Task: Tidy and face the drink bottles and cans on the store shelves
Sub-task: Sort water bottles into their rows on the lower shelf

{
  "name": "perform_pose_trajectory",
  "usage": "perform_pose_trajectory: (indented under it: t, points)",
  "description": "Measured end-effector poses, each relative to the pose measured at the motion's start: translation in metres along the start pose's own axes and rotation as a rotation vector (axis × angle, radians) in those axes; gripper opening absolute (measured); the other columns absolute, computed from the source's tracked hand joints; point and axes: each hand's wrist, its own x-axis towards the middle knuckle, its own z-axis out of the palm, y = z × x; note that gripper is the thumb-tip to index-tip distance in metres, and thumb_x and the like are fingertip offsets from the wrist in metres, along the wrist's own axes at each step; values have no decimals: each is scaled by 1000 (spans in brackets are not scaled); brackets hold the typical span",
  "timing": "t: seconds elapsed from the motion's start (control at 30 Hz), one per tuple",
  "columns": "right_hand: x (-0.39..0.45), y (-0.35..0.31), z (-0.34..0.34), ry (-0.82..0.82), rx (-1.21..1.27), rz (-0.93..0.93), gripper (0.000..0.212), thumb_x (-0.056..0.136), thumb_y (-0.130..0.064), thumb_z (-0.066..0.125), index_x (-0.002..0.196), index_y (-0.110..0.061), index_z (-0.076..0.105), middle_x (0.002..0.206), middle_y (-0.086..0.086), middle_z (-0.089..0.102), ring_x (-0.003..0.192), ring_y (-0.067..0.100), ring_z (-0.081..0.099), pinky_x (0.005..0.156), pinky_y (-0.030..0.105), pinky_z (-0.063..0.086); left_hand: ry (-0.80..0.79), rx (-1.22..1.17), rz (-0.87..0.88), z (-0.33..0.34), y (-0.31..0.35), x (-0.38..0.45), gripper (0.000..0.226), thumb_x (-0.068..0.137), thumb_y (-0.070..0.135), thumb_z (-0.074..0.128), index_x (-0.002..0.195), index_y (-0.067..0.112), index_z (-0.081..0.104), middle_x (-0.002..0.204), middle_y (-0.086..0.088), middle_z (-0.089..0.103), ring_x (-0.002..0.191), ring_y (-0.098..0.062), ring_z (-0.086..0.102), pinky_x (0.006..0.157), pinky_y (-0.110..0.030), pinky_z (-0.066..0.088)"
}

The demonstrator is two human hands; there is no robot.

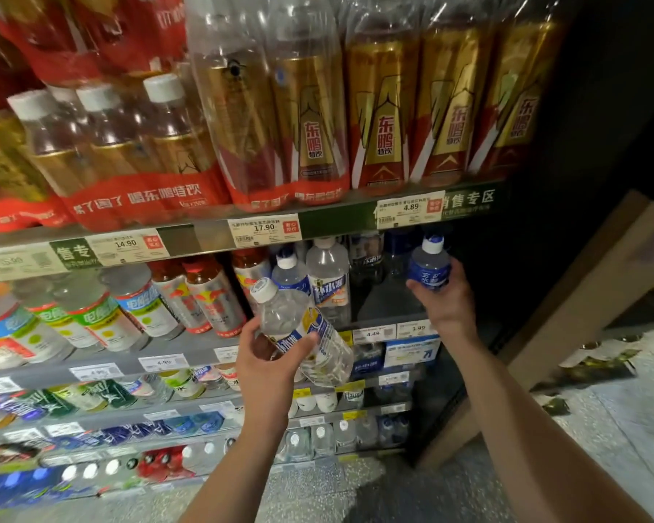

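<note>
My left hand (269, 366) grips a clear bottle (310, 334) with a white cap and a blue-and-white label, tilted to the left in front of the second shelf. My right hand (446, 296) holds a small blue-labelled bottle (429, 264) with a white cap, upright at the right end of the same shelf (378, 326). Between the two hands stand a tall clear bottle (329, 277) and a smaller blue-labelled one (291, 275). To the right of them the shelf is dark, with a gap in the row.
The top shelf (333, 220) carries gold and red shrink-wrapped energy drink packs (378, 118). Red-capped bottles (208, 292) and green-labelled bottles (91, 315) fill the second shelf's left side. Lower shelves hold several small bottles. A brown cardboard box (582, 296) stands at the right on a speckled floor.
</note>
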Motion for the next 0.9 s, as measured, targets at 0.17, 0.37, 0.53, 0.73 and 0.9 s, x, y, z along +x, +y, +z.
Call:
perform_pose_trajectory:
  t: [0.17,0.37,0.53,0.73,0.9]
  points:
    - [-34,-24,2,172,6,-76,90,76,-33,85,149,-13,37,144,11,49,133,27,48,109,37,41,24,-15,6,-8,-1,0,55,69,3,88,112,27,62,106,-6,75,100,-24,72,83,-34,57]
    - [-128,-68,66,-106,113,-280,29,86,-36,75,108,-22,63,108,-11,61,99,3,59,82,17,48,90,0,24,-26,5,8,56,72,5,87,108,36,58,100,-2,74,83,0,68,69,-12,52]
    - [-162,-67,128,-133,105,-212,38,94,-31,67,129,-17,61,126,-3,67,115,9,62,94,17,48,166,-18,12,-57,7,19,80,56,37,94,125,20,58,103,-16,71,92,-21,66,81,-38,55]
    - [-174,-75,167,14,125,-82,56,98,-30,62,148,-16,44,139,-4,55,123,1,47,97,9,35,137,-57,-14,-101,13,38,59,69,13,91,110,34,54,87,6,61,74,3,60,75,-24,47]
    - [-167,-83,207,207,80,-23,71,96,-23,65,154,-4,29,156,14,39,143,23,39,112,16,25,34,-24,-28,-137,25,45,60,72,-4,84,105,37,54,96,15,63,78,20,62,66,-6,48]
